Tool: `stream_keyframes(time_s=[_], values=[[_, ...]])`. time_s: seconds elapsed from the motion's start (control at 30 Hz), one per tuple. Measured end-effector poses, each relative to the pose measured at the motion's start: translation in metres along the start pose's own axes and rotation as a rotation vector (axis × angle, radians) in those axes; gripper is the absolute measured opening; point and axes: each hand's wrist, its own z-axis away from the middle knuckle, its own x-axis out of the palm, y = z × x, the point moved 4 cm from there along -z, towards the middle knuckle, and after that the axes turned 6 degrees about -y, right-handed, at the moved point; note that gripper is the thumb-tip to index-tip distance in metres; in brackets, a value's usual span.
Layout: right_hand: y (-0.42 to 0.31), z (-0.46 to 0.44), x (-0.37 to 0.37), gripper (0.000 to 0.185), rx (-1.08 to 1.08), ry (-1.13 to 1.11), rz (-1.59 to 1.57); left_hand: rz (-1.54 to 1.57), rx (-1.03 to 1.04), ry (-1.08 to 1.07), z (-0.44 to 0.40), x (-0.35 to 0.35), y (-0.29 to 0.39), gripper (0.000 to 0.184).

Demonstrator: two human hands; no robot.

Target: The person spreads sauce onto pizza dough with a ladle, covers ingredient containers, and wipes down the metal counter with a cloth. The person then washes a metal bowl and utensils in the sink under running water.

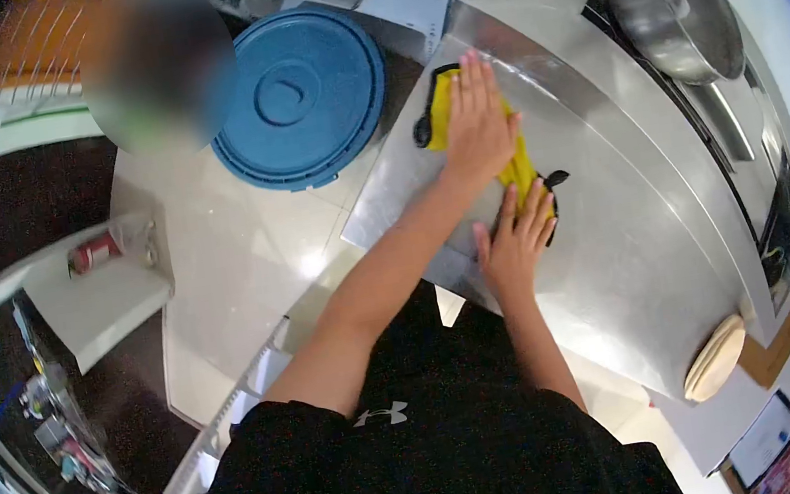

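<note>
A yellow cloth with black edging [437,115] lies bunched in a diagonal strip on the stainless steel counter [617,246]. My left hand [479,124] rests flat on its far part, fingers stretched out and side by side, hiding some of the fabric. Nearer to my body, my right hand [519,248] lies palm down with its fingers spread, the fingertips on the cloth's near end. A black corner of the cloth [555,178] sticks out beyond those fingertips. Neither hand is closed around the cloth.
A blue round lid [299,99] tops a bin left of the counter. A metal pan [675,10] sits on the right ledge, and round wooden boards [716,359] stand at the lower right. A blurred round shape [158,68] is at upper left, above the tiled floor [225,261].
</note>
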Motion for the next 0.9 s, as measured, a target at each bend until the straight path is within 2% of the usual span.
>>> stream_keyframes(time_s=[0.1, 0.2, 0.27, 0.33, 0.37, 0.43, 0.63, 0.77, 0.8, 0.87, 0.9], values=[[0.011, -0.036, -0.025, 0.063, 0.161, 0.033, -0.076, 0.15, -0.057, -0.016, -0.037, 0.003, 0.012, 0.075], [0.04, -0.042, -0.021, 0.062, 0.333, 0.018, -0.232, 0.056, -0.08, -0.025, -0.017, -0.003, 0.027, 0.077], [0.043, -0.045, -0.017, 0.06, 0.482, -0.025, -0.407, -0.035, -0.247, -0.084, -0.007, 0.001, 0.02, 0.077], [0.044, -0.071, -0.013, 0.059, 0.521, 0.147, -0.545, -0.028, -0.26, -0.078, -0.025, 0.003, 0.011, 0.076], [0.045, -0.092, -0.013, 0.059, 0.523, 0.148, -0.543, -0.023, -0.274, -0.07, -0.035, 0.005, 0.005, 0.075], [0.044, -0.131, -0.023, 0.05, 0.451, 0.348, -0.425, -0.015, -0.302, -0.056, -0.052, 0.006, -0.007, 0.073], [0.003, -0.182, -0.01, 0.04, 0.415, 0.483, -0.262, -0.29, -0.327, 0.021, -0.088, -0.012, -0.057, 0.062], [-0.046, -0.209, -0.015, 0.035, 0.188, 0.546, -0.221, 0.459, -0.504, -0.244, -0.109, -0.005, -0.112, 0.055], [-0.054, -0.215, -0.012, 0.038, 0.172, 0.514, -0.202, 0.461, -0.501, -0.245, -0.113, -0.003, -0.124, 0.055], [-0.066, -0.227, -0.009, 0.041, 0.158, 0.485, -0.181, 0.865, -0.49, -0.273, -0.12, 0.009, -0.146, 0.046], [-0.075, -0.234, -0.01, 0.041, 0.081, 0.446, -0.228, 1.066, -0.48, -0.286, -0.121, 0.012, -0.153, 0.041]])
